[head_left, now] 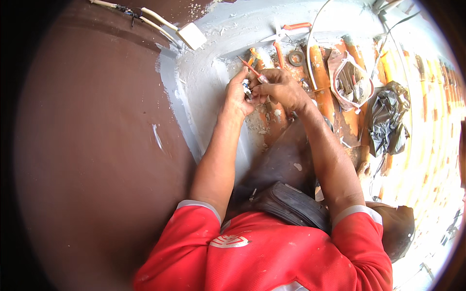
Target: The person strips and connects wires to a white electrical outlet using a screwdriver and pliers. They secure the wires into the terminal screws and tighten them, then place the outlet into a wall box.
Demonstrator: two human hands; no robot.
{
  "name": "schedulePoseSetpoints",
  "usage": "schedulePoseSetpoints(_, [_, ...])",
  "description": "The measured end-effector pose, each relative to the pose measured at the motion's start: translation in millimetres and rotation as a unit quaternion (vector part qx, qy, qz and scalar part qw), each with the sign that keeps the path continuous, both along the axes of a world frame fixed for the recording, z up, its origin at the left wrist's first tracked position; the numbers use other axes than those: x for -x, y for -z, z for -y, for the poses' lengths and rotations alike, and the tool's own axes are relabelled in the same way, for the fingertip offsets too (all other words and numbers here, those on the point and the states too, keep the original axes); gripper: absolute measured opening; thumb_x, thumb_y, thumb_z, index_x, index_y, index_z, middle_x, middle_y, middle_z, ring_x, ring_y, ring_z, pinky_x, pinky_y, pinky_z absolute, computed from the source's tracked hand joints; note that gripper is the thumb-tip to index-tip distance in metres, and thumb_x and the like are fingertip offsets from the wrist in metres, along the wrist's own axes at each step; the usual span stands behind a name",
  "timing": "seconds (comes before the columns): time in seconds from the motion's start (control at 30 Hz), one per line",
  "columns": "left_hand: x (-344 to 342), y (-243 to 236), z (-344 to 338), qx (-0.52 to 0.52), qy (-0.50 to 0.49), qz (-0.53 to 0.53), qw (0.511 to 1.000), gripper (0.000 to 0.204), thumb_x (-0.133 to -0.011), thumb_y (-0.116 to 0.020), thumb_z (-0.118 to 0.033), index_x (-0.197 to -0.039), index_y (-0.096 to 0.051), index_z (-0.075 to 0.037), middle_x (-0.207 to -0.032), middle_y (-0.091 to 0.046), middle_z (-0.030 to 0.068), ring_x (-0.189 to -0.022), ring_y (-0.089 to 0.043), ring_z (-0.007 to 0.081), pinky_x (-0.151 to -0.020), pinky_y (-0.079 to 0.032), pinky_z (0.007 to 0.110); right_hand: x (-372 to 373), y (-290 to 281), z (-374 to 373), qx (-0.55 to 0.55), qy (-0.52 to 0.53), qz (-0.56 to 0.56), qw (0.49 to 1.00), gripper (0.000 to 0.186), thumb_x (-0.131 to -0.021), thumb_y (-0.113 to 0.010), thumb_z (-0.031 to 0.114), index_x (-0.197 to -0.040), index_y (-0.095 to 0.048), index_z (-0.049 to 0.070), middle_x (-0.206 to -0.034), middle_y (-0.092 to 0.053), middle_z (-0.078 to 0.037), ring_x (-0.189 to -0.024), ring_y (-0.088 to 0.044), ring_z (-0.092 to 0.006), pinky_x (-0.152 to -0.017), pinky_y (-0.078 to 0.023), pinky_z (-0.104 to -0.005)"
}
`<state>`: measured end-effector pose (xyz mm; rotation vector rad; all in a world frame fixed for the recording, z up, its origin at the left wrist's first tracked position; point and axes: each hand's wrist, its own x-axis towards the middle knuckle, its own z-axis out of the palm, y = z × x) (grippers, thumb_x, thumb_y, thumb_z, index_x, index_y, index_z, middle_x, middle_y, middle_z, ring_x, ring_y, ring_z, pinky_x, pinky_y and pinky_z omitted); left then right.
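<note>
Both my hands meet in front of me, above the terracotta tiles. Between the thumb and fingers of my left hand point(236, 96) is a small white-and-blue piece point(246, 88), too small and covered to name. My right hand point(284, 91) is closed on a screwdriver point(253, 69) with a red shaft and a clear handle. The shaft points up and left, past my left fingertips. The right fingers come close to the small piece; I cannot tell whether they touch it.
Beyond my hands lie pliers with orange-red handles point(297, 26) and a roll of black tape point(296, 58). To the right are an open pouch of small parts point(350, 87) and a black plastic bag point(388, 119). A white box point(192, 36) with cables sits by the brown wall point(97, 145).
</note>
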<state>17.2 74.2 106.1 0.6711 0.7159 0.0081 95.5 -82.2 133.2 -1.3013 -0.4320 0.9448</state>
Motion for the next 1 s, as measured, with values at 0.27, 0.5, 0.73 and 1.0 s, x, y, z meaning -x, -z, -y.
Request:
schedulePoseSetpoints(0.27, [-8.7,1.3,-7.3,0.02,-0.012,-0.021,0.999,0.039,-0.109,-0.068,-0.046,-0.091,-0.064,-0.012,-0.073,-0.062,0.0042,-0.051,-0.05,0.0143,-0.043,-0.036,0.026,-23.2,23.9,15.8,0.046,0.067,0.219,0.972,0.01,-0.093,-0.076,0.01,-0.097,-0.076,0.001,-0.078,-0.073,-0.003,-0.07,-0.069,-0.0112,-0.063,-0.055,-0.0321])
schedulePoseSetpoints(0.5, [-5.0,15.2,5.8,-0.011,-0.023,-0.05,0.998,0.051,-0.105,-0.071,-0.057,-0.084,-0.06,-0.013,-0.066,-0.054,0.0024,-0.054,-0.051,0.0152,-0.045,-0.037,0.026,-66.3,71.5,59.2,0.391,0.112,0.47,0.783,0.018,-0.091,-0.072,0.019,-0.106,-0.078,0.012,-0.096,-0.079,-0.018,-0.093,-0.077,-0.0425,-0.083,-0.059,-0.0522])
schedulePoseSetpoints(0.73, [-9.7,18.8,34.6,-0.031,-0.02,-0.076,0.996,0.056,-0.102,-0.072,-0.066,-0.088,-0.06,-0.014,-0.071,-0.057,0.0018,-0.053,-0.052,0.0155,-0.045,-0.036,0.026,-69.0,88.8,56.3,0.394,0.09,0.488,0.774,0.027,-0.091,-0.078,0.021,-0.117,-0.079,0.014,-0.105,-0.081,-0.016,-0.099,-0.079,-0.037,-0.088,-0.061,-0.0488])
schedulePoseSetpoints(1.0, [-21.6,13.8,48.9,-0.147,-0.058,-0.075,0.985,0.058,-0.111,-0.054,-0.066,-0.088,-0.063,-0.014,-0.07,-0.058,0.0011,-0.053,-0.053,0.0152,-0.047,-0.039,0.027,-68.8,30.7,82.3,0.123,0.123,0.132,0.976,0.021,-0.097,-0.082,0.022,-0.097,-0.074,0.003,-0.076,-0.074,-0.003,-0.066,-0.064,-0.009,-0.058,-0.051,-0.029])
